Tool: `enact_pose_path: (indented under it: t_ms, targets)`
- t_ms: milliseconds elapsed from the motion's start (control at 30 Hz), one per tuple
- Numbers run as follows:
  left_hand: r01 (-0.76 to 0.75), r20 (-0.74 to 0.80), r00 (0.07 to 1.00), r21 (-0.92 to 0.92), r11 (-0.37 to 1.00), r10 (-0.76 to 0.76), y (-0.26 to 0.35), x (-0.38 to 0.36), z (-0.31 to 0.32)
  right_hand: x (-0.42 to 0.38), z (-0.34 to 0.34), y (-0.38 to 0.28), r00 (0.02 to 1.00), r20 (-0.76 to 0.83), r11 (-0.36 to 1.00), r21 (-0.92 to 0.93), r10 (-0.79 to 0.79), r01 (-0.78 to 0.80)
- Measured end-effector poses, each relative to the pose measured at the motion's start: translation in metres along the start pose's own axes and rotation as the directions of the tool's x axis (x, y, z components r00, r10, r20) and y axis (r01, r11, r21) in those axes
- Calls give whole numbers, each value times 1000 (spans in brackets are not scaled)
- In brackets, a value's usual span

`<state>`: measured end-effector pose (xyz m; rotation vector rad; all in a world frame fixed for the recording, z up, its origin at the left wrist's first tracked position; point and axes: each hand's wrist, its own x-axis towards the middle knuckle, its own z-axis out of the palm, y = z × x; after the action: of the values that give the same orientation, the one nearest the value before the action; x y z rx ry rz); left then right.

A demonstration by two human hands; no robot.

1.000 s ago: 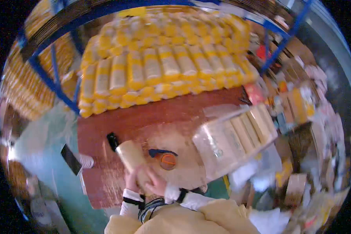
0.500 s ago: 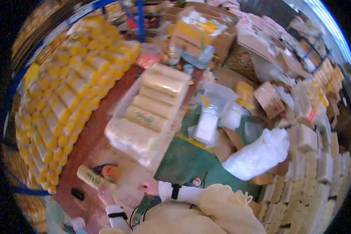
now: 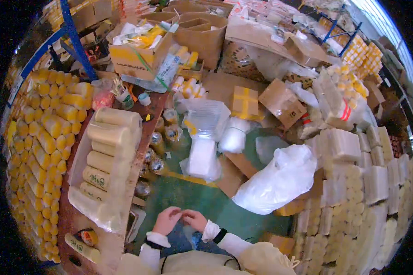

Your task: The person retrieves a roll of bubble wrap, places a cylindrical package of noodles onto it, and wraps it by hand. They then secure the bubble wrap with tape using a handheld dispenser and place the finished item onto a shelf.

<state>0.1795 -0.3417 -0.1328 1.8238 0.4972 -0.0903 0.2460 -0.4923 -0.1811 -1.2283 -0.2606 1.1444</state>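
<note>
In front of my body, over the green floor, my left hand (image 3: 167, 220) and my right hand (image 3: 196, 220) meet at the fingertips. The fingers of both are curled in. Whatever they may pinch between them is too small or hidden to make out. To the left, on the reddish table (image 3: 65, 215), lies a pale yellow roll (image 3: 81, 247) with dark handwriting, apart from my hands. Beside it sits an orange and dark roll of tape (image 3: 88, 237). A clear plastic bag (image 3: 94, 211) farther up the table holds several similar pale rolls (image 3: 106, 160).
Yellow-capped rolls (image 3: 46, 151) are stacked along the left. A stuffed white plastic bag (image 3: 280, 181) lies on the green floor (image 3: 183, 201), near cardboard boxes (image 3: 282, 103) and white packs (image 3: 203, 158). Wrapped stacks (image 3: 339, 183) rise on the right. An open carton (image 3: 140, 57) stands beyond the table.
My left hand has left the written-on roll and come together with my right hand in front of me. The view has swung to the right, and the roll stays on the table.
</note>
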Motion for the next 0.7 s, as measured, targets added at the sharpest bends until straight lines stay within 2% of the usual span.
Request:
enact_pose_path:
  t_ms: [100,200,233,333,367,433,500,567,600,633,667,700]
  targets:
    - [-88,13,996,131,987,87,46,46,22,25,-24,-26,988,-118,982,-173,-96,74]
    - [10,107,994,22,1000,-13,35,103,35,53,-61,-36,962,-212,980,-137,-170,143]
    - [-31,138,990,87,996,19,30,123,35,62,-74,-41,964,-247,990,-124,-97,68]
    - [36,229,970,206,978,-84,32,192,36,89,-123,-61,927,-351,982,-81,131,-170]
    - [59,232,967,198,978,-105,-2,220,46,104,-147,-50,911,-392,983,-78,126,-169]
    - [117,249,954,207,971,-168,-16,268,49,135,-196,-11,874,-471,982,-72,120,-174]
    - [141,264,941,255,956,-210,-37,323,52,167,-237,-12,811,-557,970,-37,181,-242]
    - [211,176,952,221,952,-251,-88,370,64,201,-286,12,771,-594,966,46,231,-254]
    - [181,151,964,236,955,-220,-111,390,66,216,-312,41,761,-593,963,117,263,-241]
    - [183,139,961,333,925,-240,-124,412,66,229,-338,62,762,-584,947,39,280,-319]
    - [241,78,957,324,915,-280,-156,433,74,249,-365,83,764,-576,922,-43,291,-384]
    - [273,70,946,356,894,-316,-194,455,79,267,-384,114,711,-629,946,145,315,-291]
